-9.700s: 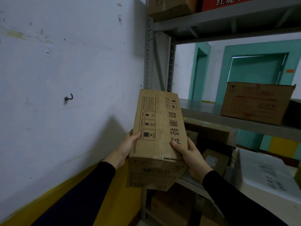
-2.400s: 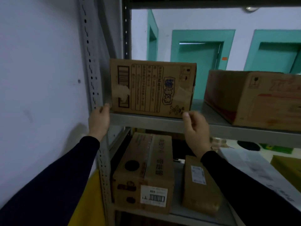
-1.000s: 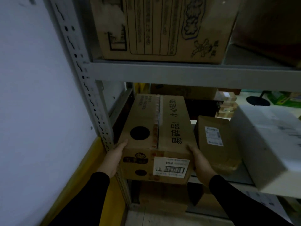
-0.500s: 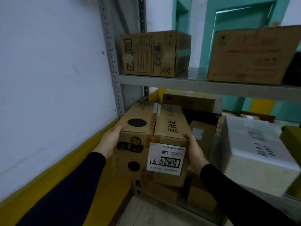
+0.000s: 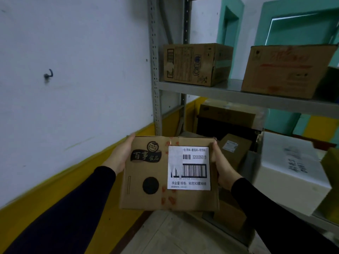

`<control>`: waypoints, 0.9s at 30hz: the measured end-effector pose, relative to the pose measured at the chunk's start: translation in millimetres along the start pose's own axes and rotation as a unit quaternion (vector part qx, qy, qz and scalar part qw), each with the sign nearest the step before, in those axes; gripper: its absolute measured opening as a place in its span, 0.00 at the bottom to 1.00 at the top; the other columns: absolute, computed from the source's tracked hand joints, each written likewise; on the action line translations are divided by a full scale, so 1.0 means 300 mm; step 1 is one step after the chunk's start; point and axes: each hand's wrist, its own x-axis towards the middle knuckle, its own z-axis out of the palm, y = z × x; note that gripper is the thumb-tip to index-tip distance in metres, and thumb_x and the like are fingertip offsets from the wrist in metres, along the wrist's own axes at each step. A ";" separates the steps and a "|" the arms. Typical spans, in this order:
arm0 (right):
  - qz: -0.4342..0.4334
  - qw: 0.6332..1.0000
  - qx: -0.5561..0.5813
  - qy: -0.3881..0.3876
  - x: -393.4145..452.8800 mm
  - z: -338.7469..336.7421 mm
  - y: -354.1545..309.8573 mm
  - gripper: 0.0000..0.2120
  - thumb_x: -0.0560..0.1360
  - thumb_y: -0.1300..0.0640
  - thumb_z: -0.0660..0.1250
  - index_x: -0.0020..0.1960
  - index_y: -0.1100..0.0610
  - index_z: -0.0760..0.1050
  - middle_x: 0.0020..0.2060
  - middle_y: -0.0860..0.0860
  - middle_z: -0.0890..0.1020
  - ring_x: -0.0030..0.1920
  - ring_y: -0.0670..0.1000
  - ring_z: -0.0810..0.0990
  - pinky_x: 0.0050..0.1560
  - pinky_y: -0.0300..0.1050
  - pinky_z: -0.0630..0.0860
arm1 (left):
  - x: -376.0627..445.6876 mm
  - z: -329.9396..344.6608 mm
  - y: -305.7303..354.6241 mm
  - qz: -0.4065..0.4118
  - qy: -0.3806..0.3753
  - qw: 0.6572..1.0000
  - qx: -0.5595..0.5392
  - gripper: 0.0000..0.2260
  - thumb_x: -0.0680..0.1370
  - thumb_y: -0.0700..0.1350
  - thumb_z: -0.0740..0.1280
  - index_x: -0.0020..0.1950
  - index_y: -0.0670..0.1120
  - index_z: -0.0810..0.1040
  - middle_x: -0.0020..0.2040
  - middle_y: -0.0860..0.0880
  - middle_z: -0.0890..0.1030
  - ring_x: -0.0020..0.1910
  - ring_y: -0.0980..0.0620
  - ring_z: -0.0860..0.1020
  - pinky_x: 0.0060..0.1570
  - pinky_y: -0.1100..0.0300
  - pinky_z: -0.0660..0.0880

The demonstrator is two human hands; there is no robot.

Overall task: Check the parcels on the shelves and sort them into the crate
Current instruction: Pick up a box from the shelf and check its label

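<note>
Cardboard box [image 5: 168, 173] sits between both hands, held in the air in front of the shelf unit [image 5: 247, 97] and clear of it, with its end face turned toward the camera. That face carries a white barcode label [image 5: 189, 168] on the right, a dark printed logo at upper left and a black round spot below it. The left hand [image 5: 122, 155] presses flat against the box's left side, fingers straight and reaching to the top corner; the right hand [image 5: 221, 166] presses the right side the same way, thumb on the front edge. Both arms wear dark sleeves. On the upper shelf stand two brown boxes, a printed one [image 5: 196, 64] near the upright and a larger plain one [image 5: 286, 70] to its right, apart from each other. On the lower shelf a small parcel [image 5: 233, 150] with a white label lies just right of the held box, and a white box [image 5: 288, 173] with handwriting sits further right. A small hook [image 5: 49, 74] sticks out of the white wall at left, above a yellow band.
</note>
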 end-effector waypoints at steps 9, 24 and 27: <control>0.043 0.998 0.045 0.015 -0.043 0.140 0.049 0.37 0.80 0.29 0.48 0.63 0.55 0.81 0.53 0.59 0.86 0.55 0.63 0.85 0.60 0.61 0.78 | 0.025 -0.177 -0.033 -0.028 -0.081 0.994 -0.062 0.28 0.80 0.68 0.54 0.45 0.49 0.84 0.46 0.41 0.84 0.44 0.42 0.81 0.45 0.52 0.77; 0.092 0.991 0.063 0.072 -0.087 0.201 0.056 0.41 0.79 0.28 0.45 0.53 0.58 0.84 0.43 0.61 0.87 0.44 0.62 0.85 0.48 0.57 0.79 | 0.051 -0.259 -0.040 -0.087 -0.152 0.982 -0.072 0.37 0.79 0.71 0.47 0.61 0.43 0.80 0.62 0.35 0.80 0.52 0.40 0.79 0.52 0.49 0.76; 0.095 0.991 0.059 0.073 -0.095 0.204 0.050 0.41 0.79 0.27 0.46 0.52 0.59 0.84 0.44 0.61 0.87 0.45 0.62 0.85 0.51 0.58 0.79 | 0.051 -0.257 -0.038 -0.088 -0.159 0.981 -0.070 0.36 0.79 0.71 0.48 0.58 0.44 0.81 0.60 0.36 0.80 0.49 0.40 0.80 0.51 0.50 0.76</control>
